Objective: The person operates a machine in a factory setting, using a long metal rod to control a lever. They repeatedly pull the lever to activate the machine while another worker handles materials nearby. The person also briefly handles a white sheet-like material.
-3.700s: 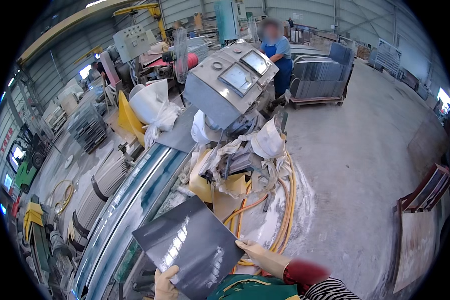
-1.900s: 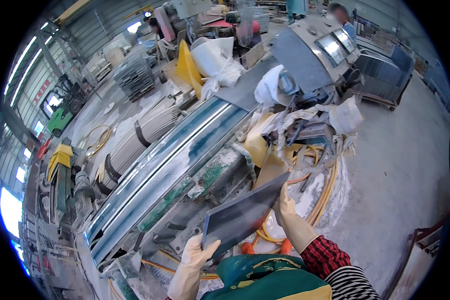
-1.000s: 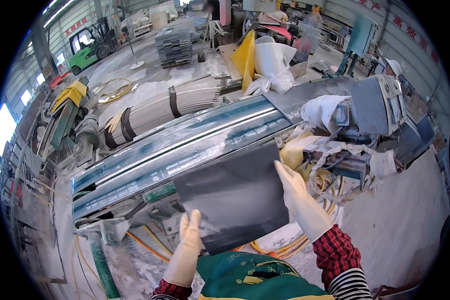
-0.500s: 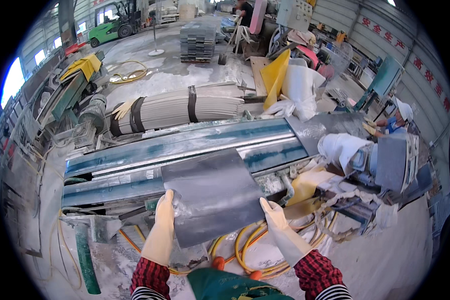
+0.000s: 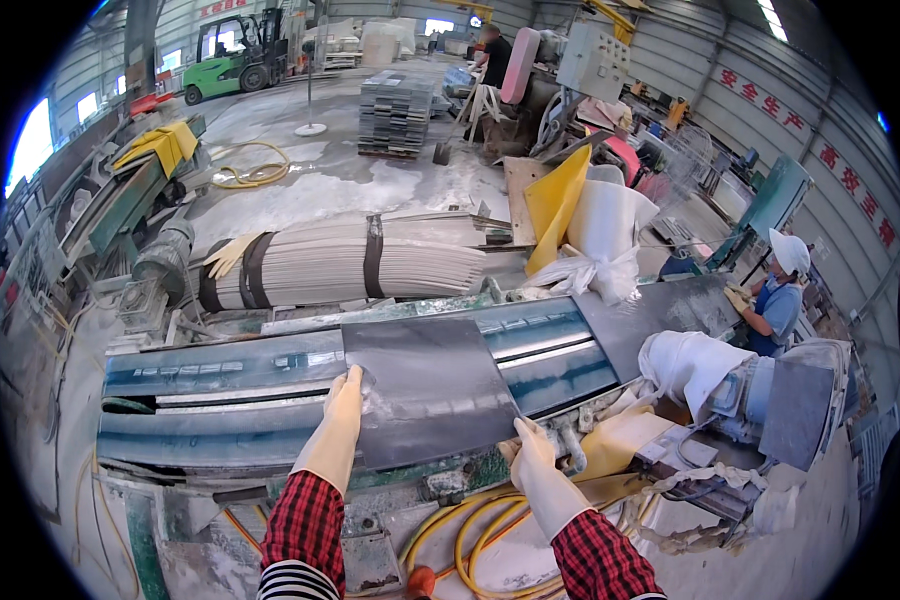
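Note:
A dark grey stone slab (image 5: 430, 395) lies across the blue-green bed (image 5: 225, 365) of a long machine with pale metal rails. My left hand (image 5: 338, 420), in a cream rubber glove, grips the slab's left edge with the thumb on top. At the near right corner my right hand (image 5: 538, 462), gloved alike, has closed on the edge. The fingers beneath the slab are hidden on both sides. Farther right along the same bed rests another dark slab (image 5: 660, 312), apart from mine.
A co-worker in a white hat (image 5: 785, 290) stands at the bed's right end. A cloth-wrapped motor (image 5: 705, 370) juts out at the near right. Yellow hoses (image 5: 470, 540) coil on the floor below. Beyond the bed lies a strapped bundle of pale strips (image 5: 320, 265), with stacked slabs (image 5: 392, 115) farther back.
Both hands have carried the slab forward, away from me, from over the bed's near edge to across its rails. My view has tilted up slightly, and the co-worker shows more fully.

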`<state>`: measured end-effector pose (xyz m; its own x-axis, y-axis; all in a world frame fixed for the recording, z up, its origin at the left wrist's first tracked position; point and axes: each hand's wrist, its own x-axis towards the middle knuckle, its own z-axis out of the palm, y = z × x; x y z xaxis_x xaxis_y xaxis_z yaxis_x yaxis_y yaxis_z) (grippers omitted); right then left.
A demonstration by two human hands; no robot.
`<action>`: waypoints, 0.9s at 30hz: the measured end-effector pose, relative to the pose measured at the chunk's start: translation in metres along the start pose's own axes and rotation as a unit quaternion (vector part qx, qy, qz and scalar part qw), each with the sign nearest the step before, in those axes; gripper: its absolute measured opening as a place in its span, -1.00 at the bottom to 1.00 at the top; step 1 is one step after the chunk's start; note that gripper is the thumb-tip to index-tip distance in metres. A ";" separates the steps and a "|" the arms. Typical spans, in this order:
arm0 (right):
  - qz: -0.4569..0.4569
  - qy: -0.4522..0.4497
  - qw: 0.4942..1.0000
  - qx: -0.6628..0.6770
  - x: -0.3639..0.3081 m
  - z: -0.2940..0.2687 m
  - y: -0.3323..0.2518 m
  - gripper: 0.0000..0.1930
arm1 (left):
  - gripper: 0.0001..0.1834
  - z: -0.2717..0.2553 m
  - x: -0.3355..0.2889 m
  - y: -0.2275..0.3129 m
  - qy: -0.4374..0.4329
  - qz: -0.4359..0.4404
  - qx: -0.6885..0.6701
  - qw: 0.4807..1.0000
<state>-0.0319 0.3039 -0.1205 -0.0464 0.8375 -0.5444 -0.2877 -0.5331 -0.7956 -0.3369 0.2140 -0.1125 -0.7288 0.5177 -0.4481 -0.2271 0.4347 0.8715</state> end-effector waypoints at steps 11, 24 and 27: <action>0.050 -0.003 0.998 0.049 0.008 -0.002 -0.003 -0.59 | -0.32 0.023 0.024 -0.012 0.033 -0.006 0.029 0.999; 0.043 -0.051 0.997 0.049 0.015 -0.014 -0.004 -0.65 | -0.31 0.024 0.034 -0.020 0.058 0.019 0.107 0.992; 0.049 -0.062 0.996 0.039 0.011 -0.011 -0.002 -0.67 | -0.33 0.008 0.052 -0.031 -0.001 -0.001 0.050 0.999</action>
<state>-0.0213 0.3130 -0.1277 -0.1945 0.7924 -0.5782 -0.3500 -0.6067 -0.7137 -0.3625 0.2333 -0.1642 -0.7270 0.5184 -0.4502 -0.1629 0.5067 0.8466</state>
